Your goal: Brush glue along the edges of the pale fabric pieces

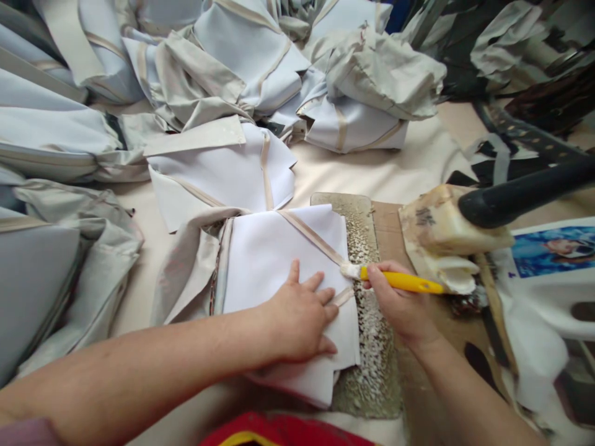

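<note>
Head view: the left hand [300,319] lies spread on white fabric [274,266], whose edge overhangs a crusted board [372,365]; the right hand [395,303] grips a yellow brush [402,280], bristles touching the fabric's tan tape [311,235]. Folded bundles [242,68] lie beyond.

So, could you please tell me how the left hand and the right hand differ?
The left hand lies flat, fingers spread, on the white fabric; the right hand curls around a yellow-handled brush. The left hand rests mid-fabric, the right hand at its edge. Both are bare.
</note>
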Demonstrator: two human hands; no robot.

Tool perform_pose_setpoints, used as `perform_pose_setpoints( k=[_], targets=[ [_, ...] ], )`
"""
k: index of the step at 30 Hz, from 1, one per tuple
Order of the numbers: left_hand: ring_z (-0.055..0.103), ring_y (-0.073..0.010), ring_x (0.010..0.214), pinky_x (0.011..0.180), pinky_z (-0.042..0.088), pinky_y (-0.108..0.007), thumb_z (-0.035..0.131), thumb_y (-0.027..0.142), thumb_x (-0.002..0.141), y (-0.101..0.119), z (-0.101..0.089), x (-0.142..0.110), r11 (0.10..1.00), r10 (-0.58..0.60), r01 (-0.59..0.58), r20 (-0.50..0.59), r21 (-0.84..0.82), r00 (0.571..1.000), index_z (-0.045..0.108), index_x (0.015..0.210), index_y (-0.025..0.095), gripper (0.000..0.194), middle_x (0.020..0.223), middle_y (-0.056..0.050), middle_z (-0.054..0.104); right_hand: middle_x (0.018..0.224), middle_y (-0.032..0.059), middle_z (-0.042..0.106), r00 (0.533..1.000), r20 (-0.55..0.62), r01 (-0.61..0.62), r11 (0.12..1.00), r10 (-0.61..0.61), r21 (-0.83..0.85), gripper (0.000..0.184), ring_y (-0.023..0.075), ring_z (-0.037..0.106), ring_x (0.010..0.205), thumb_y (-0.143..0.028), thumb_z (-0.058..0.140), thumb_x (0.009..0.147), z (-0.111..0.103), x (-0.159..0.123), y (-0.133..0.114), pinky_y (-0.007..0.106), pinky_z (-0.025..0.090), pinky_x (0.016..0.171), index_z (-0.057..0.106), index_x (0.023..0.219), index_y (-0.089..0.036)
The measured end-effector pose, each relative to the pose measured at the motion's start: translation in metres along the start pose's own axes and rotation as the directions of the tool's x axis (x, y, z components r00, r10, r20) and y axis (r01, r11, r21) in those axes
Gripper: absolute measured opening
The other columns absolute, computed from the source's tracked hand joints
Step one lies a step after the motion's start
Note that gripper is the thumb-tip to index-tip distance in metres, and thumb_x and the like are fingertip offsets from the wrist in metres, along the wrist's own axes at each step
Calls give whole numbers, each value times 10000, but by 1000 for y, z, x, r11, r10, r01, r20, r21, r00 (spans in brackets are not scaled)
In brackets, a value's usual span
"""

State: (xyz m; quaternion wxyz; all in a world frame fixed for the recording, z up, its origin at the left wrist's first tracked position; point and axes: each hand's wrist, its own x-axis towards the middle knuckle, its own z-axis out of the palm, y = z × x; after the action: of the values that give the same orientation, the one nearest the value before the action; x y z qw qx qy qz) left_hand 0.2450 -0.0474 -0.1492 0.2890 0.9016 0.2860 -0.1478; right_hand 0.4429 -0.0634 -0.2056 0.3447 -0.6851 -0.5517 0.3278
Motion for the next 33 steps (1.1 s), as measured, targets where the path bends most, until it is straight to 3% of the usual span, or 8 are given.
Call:
perform_pose_setpoints(
  k=[8, 12, 15, 21, 24, 28, 30, 33],
  targets=[
    [321, -347, 1304, 999, 106, -717, 554, 556, 797, -9, 13, -1, 1000, -5, 3, -58, -27, 998, 563, 1210, 266, 505, 1327, -86, 511, 493, -28, 532, 981, 138, -127, 990, 134, -62, 276, 132, 503, 463, -404, 511, 802, -13, -25, -12, 240, 381, 468, 544, 622, -197],
    [320, -348, 1301, 987, 113, -725, 549, 550, 801, -7, 10, -2, 1000, -2, 1, -59, -23, 998, 578, 1189, 253, 489, 1322, -88, 515, 544, -7, 562, 1000, 16, 5, 998, -4, -69, 267, 150, 537, 539, -394, 505, 795, 1, 1, -10, 261, 411, 564, 548, 624, -193],
    [321, -342, 1302, 991, 117, -719, 544, 544, 806, -6, 10, -2, 1000, -4, 3, -56, -15, 998, 582, 1185, 253, 479, 1319, -84, 518, 541, -6, 559, 999, -45, 15, 999, -17, -50, 274, 152, 538, 545, -395, 492, 803, 8, 6, -6, 268, 415, 587, 534, 620, -195],
    [330, -346, 1296, 998, 127, -698, 534, 556, 802, -9, 16, -1, 1000, 20, -19, -87, 12, 996, 572, 1189, 275, 479, 1324, -85, 513, 533, -28, 521, 986, 161, -29, 995, 43, -92, 301, 129, 504, 510, -388, 485, 844, -8, -51, -5, 249, 379, 525, 518, 614, -198],
    [353, -350, 1276, 997, 137, -690, 544, 557, 794, -10, 19, -1, 999, 30, -29, -115, 16, 993, 595, 1156, 267, 466, 1303, -85, 530, 509, -29, 513, 989, 124, -78, 994, 87, -75, 306, 128, 491, 479, -396, 488, 838, -13, -57, -11, 249, 368, 493, 518, 605, -199],
    [346, -342, 1283, 1014, 143, -659, 552, 554, 790, -9, 19, 0, 1000, 21, -19, -111, 20, 994, 589, 1166, 269, 474, 1296, -76, 535, 540, -14, 554, 995, -15, -102, 995, 102, 8, 288, 138, 519, 530, -411, 512, 802, -6, -37, -14, 250, 403, 552, 535, 612, -196],
    [343, -335, 1286, 1023, 141, -645, 544, 552, 796, -9, 19, 0, 999, 26, -24, -102, 24, 994, 580, 1180, 266, 480, 1300, -75, 531, 541, -15, 554, 990, 10, -144, 989, 144, 32, 290, 141, 518, 538, -421, 518, 794, -3, -39, -11, 256, 405, 572, 532, 612, -196],
    [342, -345, 1282, 1003, 129, -679, 538, 556, 798, -9, 19, 1, 999, 32, -29, -99, 23, 995, 592, 1159, 254, 473, 1296, -80, 533, 536, -18, 548, 960, 93, -264, 965, 262, 3, 313, 143, 514, 533, -440, 504, 808, -5, -70, -3, 265, 396, 574, 526, 609, -198]
  ],
)
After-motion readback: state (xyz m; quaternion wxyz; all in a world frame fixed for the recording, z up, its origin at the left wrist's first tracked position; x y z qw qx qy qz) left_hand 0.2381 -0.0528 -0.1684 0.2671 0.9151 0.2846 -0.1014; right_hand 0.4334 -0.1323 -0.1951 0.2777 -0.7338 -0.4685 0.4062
